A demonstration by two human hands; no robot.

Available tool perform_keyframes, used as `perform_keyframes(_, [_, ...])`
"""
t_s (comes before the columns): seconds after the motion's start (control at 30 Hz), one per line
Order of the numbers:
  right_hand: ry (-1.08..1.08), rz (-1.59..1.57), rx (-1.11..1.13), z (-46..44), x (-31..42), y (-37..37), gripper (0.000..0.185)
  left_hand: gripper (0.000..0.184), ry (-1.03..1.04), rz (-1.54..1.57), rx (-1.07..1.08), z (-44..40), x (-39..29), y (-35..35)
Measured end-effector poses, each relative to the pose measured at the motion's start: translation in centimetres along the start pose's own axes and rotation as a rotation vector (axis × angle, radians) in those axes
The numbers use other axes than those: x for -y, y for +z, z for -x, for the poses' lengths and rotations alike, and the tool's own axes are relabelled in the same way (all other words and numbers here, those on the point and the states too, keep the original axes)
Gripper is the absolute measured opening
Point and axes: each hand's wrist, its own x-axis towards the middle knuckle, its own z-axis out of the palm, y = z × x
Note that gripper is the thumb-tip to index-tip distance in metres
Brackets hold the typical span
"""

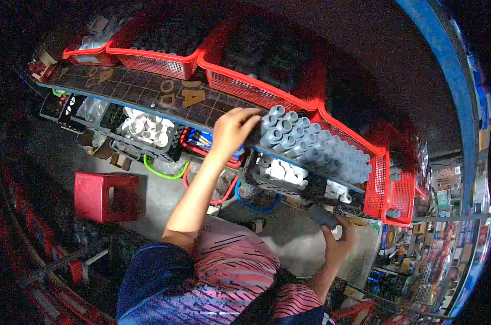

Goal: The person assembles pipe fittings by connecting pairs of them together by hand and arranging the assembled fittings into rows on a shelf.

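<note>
Rows of grey plastic pipe fittings (302, 140) stand packed together on the shelf, their round mouths facing me. My left hand (234, 129) reaches over the shelf at the left end of these rows. Its fingers are stretched out with the thumb apart, the tips at or very near the leftmost fittings; whether they touch cannot be made out. Lower down on the right, my right hand (340, 238) grips a dark grey pipe fitting (322, 215) between thumb and fingers, in front of the shelf and apart from the rows.
Red plastic baskets (245, 85) line the back of the shelf (142, 89), and more stand at its right end. Below are black crates of white fittings (147, 129) and a red tray (202, 142). A red stool (105, 196) stands on the floor to the left.
</note>
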Motion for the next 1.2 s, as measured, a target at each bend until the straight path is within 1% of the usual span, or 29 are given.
perform_keyframes(0.07, [-0.074, 0.035, 0.032, -1.1, 1.1, -0.1, 0.041, 0.016, -0.048, 0.048, -0.057, 0.4, 0.8, -0.7])
perform_keyframes(0.1, [-0.074, 0.04, 0.029, -1.9, 1.8, -0.1, 0.041, 0.016, -0.047, 0.053, -0.056, 0.4, 1.3, -1.1])
perform_keyframes(0.17, [-0.136, 0.034, 0.165, -4.0, 3.6, 0.0, 0.04, 0.018, -0.044, -0.034, 0.01, 0.6, 2.2, -1.9])
perform_keyframes(0.2, [-0.136, 0.038, 0.164, -5.1, 4.5, 0.4, 0.04, 0.019, 0.06, -0.007, 0.079, 0.7, 2.0, -2.3])
perform_keyframes(0.23, [-0.223, 0.021, 0.167, -6.3, 5.6, 1.1, 0.04, 0.02, 0.166, 0.02, 0.144, 0.6, 1.6, -2.9])
perform_keyframes(0.27, [-0.312, 0.005, 0.171, -7.3, 6.4, 1.9, 0.04, 0.025, 0.203, 0.128, 0.248, 1.2, 0.7, -2.8])
perform_keyframes(0.3, [-0.32, 0.007, 0.175, -7.8, 7.2, 2.8, 0.04, 0.031, 0.284, 0.144, 0.37, 1.5, -1.4, -3.3])
perform_keyframes(0.33, [-0.347, 0.017, 0.189, -8.1, 8.2, 3.9, 0.039, 0.04, 0.321, 0.158, 0.445, 2.2, -3.3, -3.6])
perform_keyframes(0.37, [-0.374, 0.025, 0.203, -8.3, 9.1, 4.9, 0.039, 0.049, 0.405, 0.226, 0.406, 2.9, -4.6, -3.4])
perform_keyframes(0.4, [-0.38, 0.025, 0.204, -8.4, 9.8, 6.0, 0.039, 0.051, 0.41, 0.208, 0.382, 3.8, -5.2, -3.2])
perform_keyframes(0.47, [-0.342, -0.131, 0.259, -8.3, 10.9, 8.3, 0.039, 0.054, 0.417, 0.19, 0.361, 4.4, -4.7, -3.3])
perform_keyframes(0.53, [-0.312, -0.145, 0.262, -8.6, 12.0, 10.1, 0.038, 0.055, 0.396, 0.148, 0.251, 4.8, -3.7, -3.6])
perform_keyframes(0.57, [-0.287, -0.16, 0.263, -8.7, 12.4, 10.9, 0.038, 0.05, 0.329, 0.166, 0.309, 4.7, -3.2, -3.9])
perform_keyframes(0.63, [-0.335, -0.18, 0.258, -8.9, 11.8, 13.4, 0.039, 0.045, 0.271, 0.147, 0.256, 4.2, -2.3, -4.5])
perform_keyframes(0.7, [-0.226, -0.453, 0.178, -8.9, 12.6, 15.4, 0.037, 0.045, 0.274, 0.119, 0.177, 2.8, -0.5, -4.6])
perform_keyframes(0.77, [-0.243, -0.462, 0.16, -8.7, 12.8, 15.9, 0.037, 0.045, 0.227, 0.11, 0.061, 1.2, 1.4, -4.1])
perform_keyframes(0.83, [-0.187, -0.476, 0.211, -7.9, 12.1, 16.2, 0.036, 0.044, 0.174, 0.096, 0.049, -0.6, 2.5, -3.7])
perform_keyframes(0.87, [-0.181, -0.407, 0.241, -7.5, 12.1, 15.7, 0.029, 0.043, 0.147, 0.064, 0.073, -1.2, 3.0, -3.4])
perform_keyframes(0.9, [-0.177, -0.406, 0.241, -6.8, 11.6, 15.7, 0.029, 0.043, 0.119, 0.032, 0.097, -1.6, 3.5, -3.0])
perform_keyframes(0.97, [-0.137, -0.359, 0.24, -5.1, 9.4, 16.2, 0.021, 0.043, 0.113, 0.042, 0.132, -2.3, 4.3, -2.2])
perform_keyframes(1.03, [-0.117, -0.391, 0.246, -3.0, 6.9, 17.2, 0.019, 0.044, 0.219, 0.03, 0.134, -2.5, 5.1, -0.9])
perform_keyframes(1.07, [-0.108, -0.426, 0.255, -1.9, 6.1, 17.3, 0.017, 0.044, 0.184, 0.044, 0.192, -2.4, 5.1, -0.7])
perform_keyframes(1.1, [0.152, -0.438, 0.384, -1.2, 6.3, 16.7, 0.017, 0.044, 0.19, 0.047, 0.196, -2.6, 5.1, -0.5])
perform_keyframes(1.2, [0.201, -0.442, 0.411, 0.3, 4.8, 17.2, 0.019, 0.041, 0.15, 0.045, 0.249, -2.8, 4.9, -0.2])
